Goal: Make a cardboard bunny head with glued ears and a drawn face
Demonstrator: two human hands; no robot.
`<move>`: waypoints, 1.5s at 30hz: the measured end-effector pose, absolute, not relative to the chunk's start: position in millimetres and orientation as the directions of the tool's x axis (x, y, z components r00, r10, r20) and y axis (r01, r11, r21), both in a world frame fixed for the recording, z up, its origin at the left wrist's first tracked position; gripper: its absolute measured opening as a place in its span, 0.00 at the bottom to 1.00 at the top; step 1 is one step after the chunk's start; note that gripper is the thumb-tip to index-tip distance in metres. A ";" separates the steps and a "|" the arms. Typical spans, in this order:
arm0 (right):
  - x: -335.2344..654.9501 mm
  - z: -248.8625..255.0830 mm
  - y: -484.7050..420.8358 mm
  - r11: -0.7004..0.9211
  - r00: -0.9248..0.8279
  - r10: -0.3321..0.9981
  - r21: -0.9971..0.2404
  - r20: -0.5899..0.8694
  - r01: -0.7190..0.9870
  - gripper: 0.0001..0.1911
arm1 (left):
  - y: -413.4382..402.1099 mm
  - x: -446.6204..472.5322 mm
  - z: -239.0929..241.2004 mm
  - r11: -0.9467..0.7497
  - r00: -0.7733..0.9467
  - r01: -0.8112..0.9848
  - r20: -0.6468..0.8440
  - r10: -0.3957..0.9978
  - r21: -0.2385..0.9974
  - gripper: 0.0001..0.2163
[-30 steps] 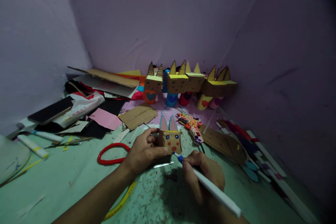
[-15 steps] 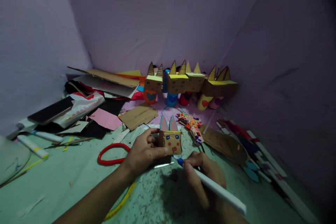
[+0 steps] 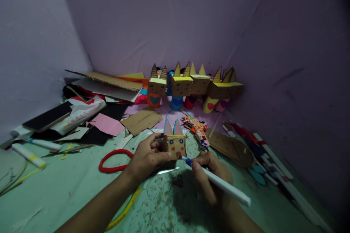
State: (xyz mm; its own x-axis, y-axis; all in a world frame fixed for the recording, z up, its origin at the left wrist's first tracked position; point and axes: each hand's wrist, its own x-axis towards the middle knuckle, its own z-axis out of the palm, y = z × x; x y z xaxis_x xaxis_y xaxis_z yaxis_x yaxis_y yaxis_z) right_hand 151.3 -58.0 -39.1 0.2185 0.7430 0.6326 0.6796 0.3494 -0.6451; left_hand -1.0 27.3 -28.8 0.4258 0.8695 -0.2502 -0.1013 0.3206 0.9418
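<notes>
My left hand (image 3: 146,156) grips a small cardboard box head (image 3: 175,145) with two pink pointed ears, blue eyes and a red mouth, holding it upright on the green floor. My right hand (image 3: 209,174) is closed round a white marker (image 3: 221,185) with a blue tip. The tip touches the box's lower right corner. Red-handled scissors (image 3: 115,160) lie just left of my left hand, their blades running under it.
A row of finished cardboard animal figures (image 3: 191,85) on coloured tubes stands against the back wall. Cardboard sheets and coloured paper (image 3: 109,87) pile up at left, more markers (image 3: 30,154) too. Decorated scraps (image 3: 198,129), a cardboard piece (image 3: 229,145) and several pens (image 3: 270,156) lie at right.
The view shifted slightly, so everything sits a little further left. The marker tip stays at the box's lower right corner; both hands keep their grips.
</notes>
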 end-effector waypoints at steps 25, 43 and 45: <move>160.5 -40.4 -51.3 0.326 0.510 0.677 -0.837 0.531 0.439 0.10 | 29.5 -2.7 -30.8 0.334 0.417 -0.120 -0.258 0.871 0.935 0.27; 157.3 -41.1 -57.8 0.386 0.221 0.772 -0.717 0.595 0.581 0.09 | 29.1 -1.8 -31.3 0.338 0.409 -0.133 -0.259 0.875 0.932 0.27; 158.7 -40.1 -56.5 0.367 0.292 0.757 -0.751 0.584 0.549 0.09 | 29.7 -1.8 -31.8 0.345 0.414 -0.137 -0.263 0.871 0.928 0.28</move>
